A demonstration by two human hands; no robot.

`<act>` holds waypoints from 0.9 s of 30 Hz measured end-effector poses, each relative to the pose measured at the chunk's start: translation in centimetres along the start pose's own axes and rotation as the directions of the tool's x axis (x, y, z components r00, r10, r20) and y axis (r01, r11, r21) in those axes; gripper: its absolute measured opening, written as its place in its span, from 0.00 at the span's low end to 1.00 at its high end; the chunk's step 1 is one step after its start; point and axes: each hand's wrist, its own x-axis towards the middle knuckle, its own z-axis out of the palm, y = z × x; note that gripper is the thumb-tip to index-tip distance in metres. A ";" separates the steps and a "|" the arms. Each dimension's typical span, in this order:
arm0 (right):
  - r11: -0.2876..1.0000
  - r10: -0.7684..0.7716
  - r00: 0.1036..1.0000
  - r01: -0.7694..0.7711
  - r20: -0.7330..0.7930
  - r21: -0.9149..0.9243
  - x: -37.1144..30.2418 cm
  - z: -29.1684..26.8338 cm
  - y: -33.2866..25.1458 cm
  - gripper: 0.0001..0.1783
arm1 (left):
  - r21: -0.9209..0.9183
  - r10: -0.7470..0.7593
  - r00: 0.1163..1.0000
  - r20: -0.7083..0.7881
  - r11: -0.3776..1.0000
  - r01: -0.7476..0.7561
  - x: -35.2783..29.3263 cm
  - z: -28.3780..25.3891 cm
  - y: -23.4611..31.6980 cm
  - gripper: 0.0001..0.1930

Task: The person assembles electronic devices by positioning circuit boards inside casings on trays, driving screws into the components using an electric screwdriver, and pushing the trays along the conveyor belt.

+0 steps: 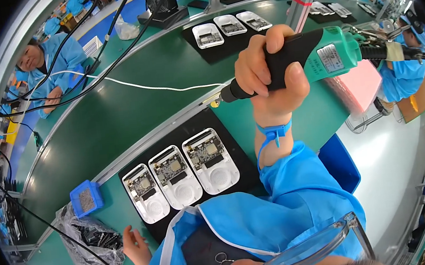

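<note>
High on the right, my right hand [274,74] is wrapped round a green and black electric screwdriver [321,59], whose tip points left. Below it, three white housings with circuit boards lie side by side on a black mat [236,140]: a left one [153,203], a middle one [183,192] and a right one [219,175]. My left hand [136,246] is low beside the left housing, fingers apart and holding nothing. Close to it lies a clear plastic bag [83,257] of small black parts. A blue bin [97,191] of tiny metal pieces, probably screws, stands behind the bag.
A metal rail [137,151] divides my bench from the green conveyor belt [93,134]. Further off, several housings sit on another black mat [219,51]. Cables hang across the left. Pink sheets [355,86] and a blue tub [337,163] are at right. Co-workers sit around the line.
</note>
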 end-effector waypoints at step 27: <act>0.993 -0.118 0.899 0.105 0.423 0.053 -2.2 1.3 -2.7 0.25 | -0.926 -0.328 0.873 0.362 -0.015 0.378 -1.2 2.0 5.3 0.11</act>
